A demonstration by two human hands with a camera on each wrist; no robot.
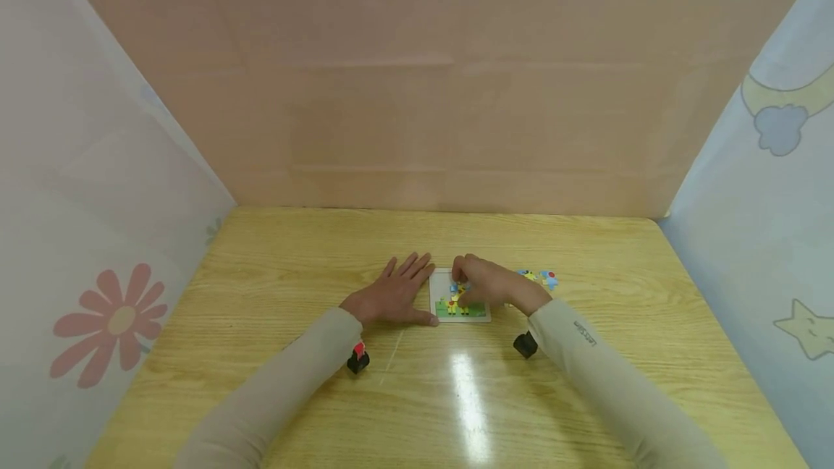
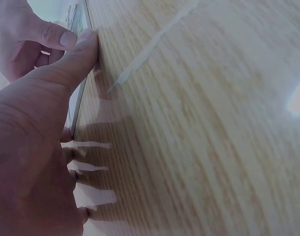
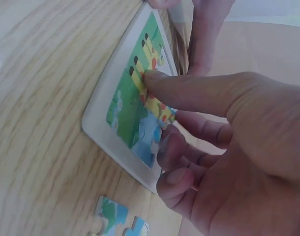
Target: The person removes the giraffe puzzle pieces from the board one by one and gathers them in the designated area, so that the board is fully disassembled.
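A small white-framed puzzle tray (image 1: 481, 315) with a green and yellow animal picture lies on the wooden table. My right hand (image 1: 490, 284) is curled over the tray. In the right wrist view its thumb (image 3: 189, 91) presses a yellow spotted puzzle piece (image 3: 160, 112) on the tray (image 3: 103, 125), with curled fingers at the piece's edge. My left hand (image 1: 393, 294) lies flat on the table beside the tray, its thumb (image 2: 74, 61) against the tray's left edge (image 2: 77, 105).
Loose blue and green puzzle pieces (image 1: 541, 277) (image 3: 113, 219) lie on the table just right of the tray. Fabric walls close the table in at the back, left and right. A bright light reflection (image 1: 465, 396) sits on the table near the front.
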